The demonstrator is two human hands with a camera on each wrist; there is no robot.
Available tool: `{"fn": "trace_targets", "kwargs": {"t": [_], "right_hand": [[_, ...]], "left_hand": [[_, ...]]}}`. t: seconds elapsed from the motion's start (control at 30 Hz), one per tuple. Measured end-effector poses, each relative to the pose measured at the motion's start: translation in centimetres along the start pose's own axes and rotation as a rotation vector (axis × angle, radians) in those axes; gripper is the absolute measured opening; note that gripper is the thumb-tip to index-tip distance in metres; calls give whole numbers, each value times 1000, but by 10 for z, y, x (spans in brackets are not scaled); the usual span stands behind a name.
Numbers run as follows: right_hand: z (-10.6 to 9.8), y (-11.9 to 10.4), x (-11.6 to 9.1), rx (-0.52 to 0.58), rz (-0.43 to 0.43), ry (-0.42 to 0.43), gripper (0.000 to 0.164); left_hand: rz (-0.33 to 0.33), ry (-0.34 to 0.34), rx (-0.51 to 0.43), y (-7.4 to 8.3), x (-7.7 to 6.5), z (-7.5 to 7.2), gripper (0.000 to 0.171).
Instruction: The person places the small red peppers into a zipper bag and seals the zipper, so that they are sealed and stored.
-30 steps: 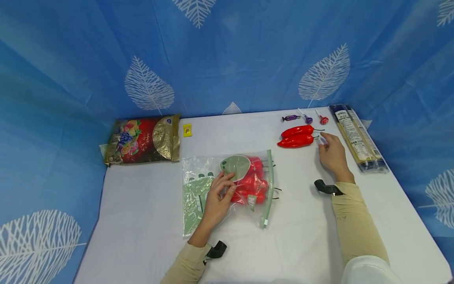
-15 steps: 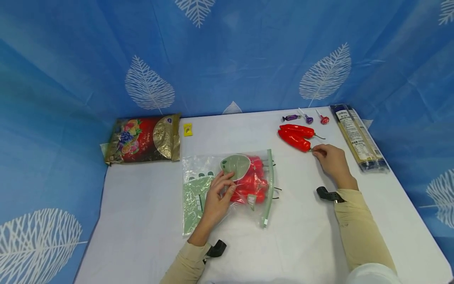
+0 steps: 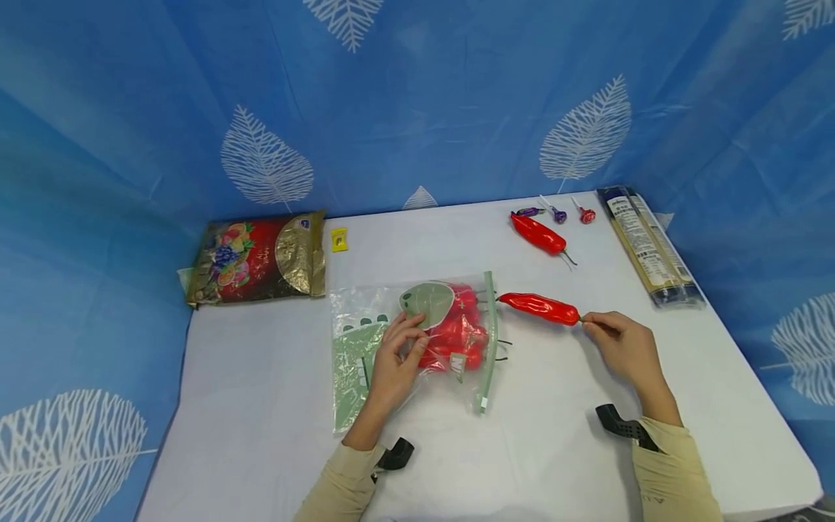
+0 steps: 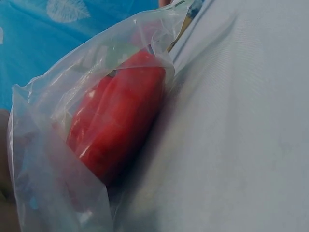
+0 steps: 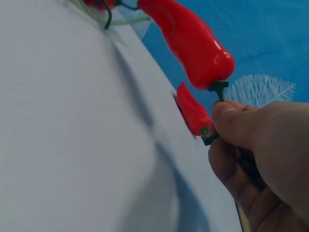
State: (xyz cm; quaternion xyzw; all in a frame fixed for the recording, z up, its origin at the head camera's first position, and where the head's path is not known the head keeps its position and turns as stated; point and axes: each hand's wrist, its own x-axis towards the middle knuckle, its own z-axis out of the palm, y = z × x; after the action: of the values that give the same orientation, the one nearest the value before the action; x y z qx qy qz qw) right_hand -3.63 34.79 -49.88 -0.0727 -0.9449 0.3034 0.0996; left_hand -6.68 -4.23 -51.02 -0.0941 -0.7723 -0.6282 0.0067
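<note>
My right hand pinches a red chili pepper by its green stem. That pepper is lifted, its tip pointing left toward the mouth of a clear zip bag. The bag has a green dinosaur print and lies flat-on, its green zip edge to the right. Several red peppers are inside, some of their stems poking past the zip edge. My left hand lies over the bag's middle, thumb and fingers gripping the film. Another loose red pepper lies on the table behind.
A purple wrapped candy, a purple lollipop and a red lollipop lie at the back right. Beside them are long noodle-like packets. A fruit-printed package and a small yellow packet are at the back left.
My right hand has taken the nearer of the two loose peppers by its stem and brought it forward toward the bag. The other pepper has shifted back against the purple candy. The left hand stays put.
</note>
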Motion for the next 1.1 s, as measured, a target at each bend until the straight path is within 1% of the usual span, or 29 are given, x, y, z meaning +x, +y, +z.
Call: {"fn": "trace_targets", "kwargs": {"t": [0.23, 0.4, 0.5, 0.63, 0.8, 0.93, 1.1], "right_hand": [[5, -16, -38, 43, -33, -22, 14], [13, -23, -52, 88, -73, -51, 11], [16, -25, -56, 103, -69, -80, 10], [13, -25, -59, 117, -20, -110, 11], [9, -20, -60, 143, 30, -122, 13], [16, -22, -56, 178, 19, -112, 14], [28, -36, -38, 203, -32, -109, 14]], "left_hand": [[-6, 6, 0, 0, 1, -1, 9], [-11, 16, 2, 2, 1, -1, 10], [-6, 17, -4, 1, 0, 0, 9], [1, 11, -17, 0, -1, 1, 9], [-1, 9, -11, -1, -1, 2, 9], [-8, 10, 1, 0, 0, 1, 9], [-21, 2, -12, 0, 0, 0, 9]]}}
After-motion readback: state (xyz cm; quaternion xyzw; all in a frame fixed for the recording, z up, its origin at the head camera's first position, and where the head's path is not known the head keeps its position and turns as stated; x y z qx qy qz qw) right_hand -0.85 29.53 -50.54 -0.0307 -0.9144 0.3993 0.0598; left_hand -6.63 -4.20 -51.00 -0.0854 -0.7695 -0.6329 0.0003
